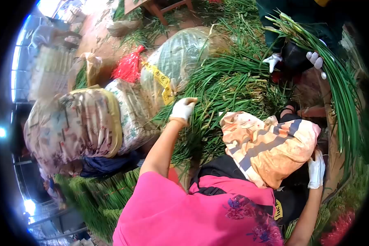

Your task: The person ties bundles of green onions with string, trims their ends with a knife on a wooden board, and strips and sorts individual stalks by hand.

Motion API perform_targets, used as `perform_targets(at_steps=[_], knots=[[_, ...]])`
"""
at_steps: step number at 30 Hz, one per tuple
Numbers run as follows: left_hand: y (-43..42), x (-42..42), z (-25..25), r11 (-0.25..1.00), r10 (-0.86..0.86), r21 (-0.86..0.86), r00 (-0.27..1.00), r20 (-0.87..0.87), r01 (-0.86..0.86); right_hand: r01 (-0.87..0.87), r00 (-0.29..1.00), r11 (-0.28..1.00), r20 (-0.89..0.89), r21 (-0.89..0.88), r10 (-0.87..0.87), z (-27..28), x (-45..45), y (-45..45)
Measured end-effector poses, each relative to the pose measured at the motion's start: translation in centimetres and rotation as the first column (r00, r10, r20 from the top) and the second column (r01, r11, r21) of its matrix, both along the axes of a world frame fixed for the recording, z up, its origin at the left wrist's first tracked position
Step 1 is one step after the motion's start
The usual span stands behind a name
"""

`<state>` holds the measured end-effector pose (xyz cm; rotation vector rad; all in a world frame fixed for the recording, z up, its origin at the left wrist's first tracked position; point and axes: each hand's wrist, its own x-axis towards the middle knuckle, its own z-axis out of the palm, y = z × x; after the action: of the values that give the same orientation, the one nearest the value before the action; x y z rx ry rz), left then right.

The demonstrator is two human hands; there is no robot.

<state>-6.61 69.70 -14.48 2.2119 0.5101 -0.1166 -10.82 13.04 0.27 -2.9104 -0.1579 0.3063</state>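
Observation:
My left hand (pixel 183 110), in a white glove, reaches over the left side of a heap of long green chives (pixel 233 84). Its fingers are curled together, and what they hold, if anything, is hidden. Beside my thigh, my gloved right hand (pixel 316 170) is at the right edge of a peach cloth with grey stripes (pixel 270 143) spread over my lap. The cloth's edge partly covers its fingers, so I cannot see what they touch.
Opposite, a person's white-gloved hand (pixel 315 60) holds a long bunch of chives (pixel 336 90); the other glove (pixel 272 61) is over the heap. Bulging bundles (pixel 76 127), a clear plastic sack (pixel 174 57) and red netting (pixel 128 67) stand left. A wooden stool (pixel 156 10) stands behind.

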Motion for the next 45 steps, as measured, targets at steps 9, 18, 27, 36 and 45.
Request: perform_targets(at_steps=[9,18,27,36,45], knots=[[-16.8,13.5,-4.3,0.648,-0.754,0.125,0.656,-0.031,0.751,0.378,0.926,0.901,-0.084,0.214,-0.369,2.0,-2.7,2.4],[-15.7,7.7,-2.0,0.376,-0.926,0.218,0.358,0.122,0.901,0.481,0.834,0.731,0.004,0.485,-0.552,5.3,-2.6,3.7],[-14.2,-13.0,-11.2,0.5,-0.844,-0.619,0.179,-0.506,0.606,-0.238,0.971,0.951,0.041,0.195,0.235,5.7,-3.9,13.3],[-14.1,-1.7,-6.1,0.872,-0.316,-0.432,0.938,-0.139,0.23,-0.289,0.948,0.933,0.201,0.215,0.247,6.0,-6.7,11.0],[-16.7,10.4,-9.0,0.878,-0.463,0.279,0.836,0.295,0.388,-0.081,0.99,0.944,-0.085,0.32,0.114,10.6,-12.1,7.5]])
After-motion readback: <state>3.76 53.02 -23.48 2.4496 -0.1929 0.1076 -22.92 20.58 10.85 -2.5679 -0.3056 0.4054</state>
